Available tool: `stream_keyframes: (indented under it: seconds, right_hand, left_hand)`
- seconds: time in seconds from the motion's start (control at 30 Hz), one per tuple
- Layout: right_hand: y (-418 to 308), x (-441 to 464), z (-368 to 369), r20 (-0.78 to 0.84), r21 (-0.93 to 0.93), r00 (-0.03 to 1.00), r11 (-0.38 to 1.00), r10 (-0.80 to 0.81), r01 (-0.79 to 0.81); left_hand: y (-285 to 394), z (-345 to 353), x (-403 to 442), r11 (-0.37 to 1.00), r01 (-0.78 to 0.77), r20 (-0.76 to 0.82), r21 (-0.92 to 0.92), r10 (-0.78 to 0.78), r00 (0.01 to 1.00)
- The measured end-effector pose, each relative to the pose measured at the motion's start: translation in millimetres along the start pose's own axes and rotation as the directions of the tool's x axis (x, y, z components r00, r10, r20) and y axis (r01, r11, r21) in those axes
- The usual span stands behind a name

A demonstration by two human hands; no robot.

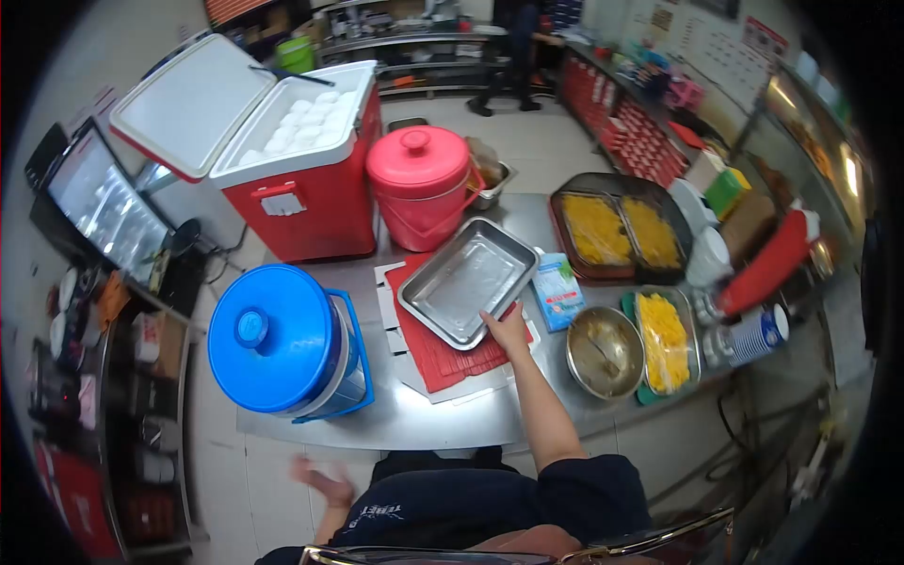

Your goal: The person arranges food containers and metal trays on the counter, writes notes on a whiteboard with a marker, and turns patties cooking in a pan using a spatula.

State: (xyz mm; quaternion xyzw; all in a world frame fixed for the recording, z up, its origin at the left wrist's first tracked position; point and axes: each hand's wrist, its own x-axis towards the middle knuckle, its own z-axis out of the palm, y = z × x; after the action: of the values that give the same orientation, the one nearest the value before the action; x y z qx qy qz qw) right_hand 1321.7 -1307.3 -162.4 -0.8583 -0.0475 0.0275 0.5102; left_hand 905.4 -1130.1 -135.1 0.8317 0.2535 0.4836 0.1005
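Note:
My right hand [507, 330] grips the near right rim of a shallow rectangular metal tray [468, 283], thumb over the edge and the other fingers mostly hidden under it. Nothing but a shine shows inside the tray. It is tilted over a stack of red plastic bags [443, 363] on the steel table. Low at the left, my left hand [325, 482] hangs off the table's front edge, slightly blurred, fingers stretched out and holding nothing. A blue and white carton [558, 290] lies just right of the tray.
Around the steel table [414, 431] stand a blue-lidded cooler [273, 339], a red lidded bucket [419, 188] and an open red ice chest [311, 212] of white items. Right are a metal bowl [603, 363], yellow food [664, 344] and a dark tray [617, 275]. A person [518, 56] stands behind.

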Motion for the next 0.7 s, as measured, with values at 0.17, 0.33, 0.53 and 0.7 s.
stream_keyframes:
  seconds: [0.17,0.33,0.53,0.7]
  right_hand:
    - [-1,6,-21,0.162,-0.048,0.985,0.998,0.058,-0.05]
    - [9,9,-44,0.211,-0.231,0.977,0.973,0.021,0.029]
    - [22,34,-49,0.36,-0.271,0.932,0.96,0.03,0.073]
    - [22,26,-66,0.421,-0.137,0.907,0.99,0.022,0.039]
  left_hand:
    - [125,60,37,0.877,0.209,0.631,-0.433,0.129,0.765]
    - [114,180,55,0.902,0.394,0.486,-0.177,-0.268,0.832]
    - [83,236,82,0.688,0.724,0.486,0.042,-0.648,0.587]
    - [38,253,56,0.64,0.768,0.593,-0.036,-0.604,0.532]
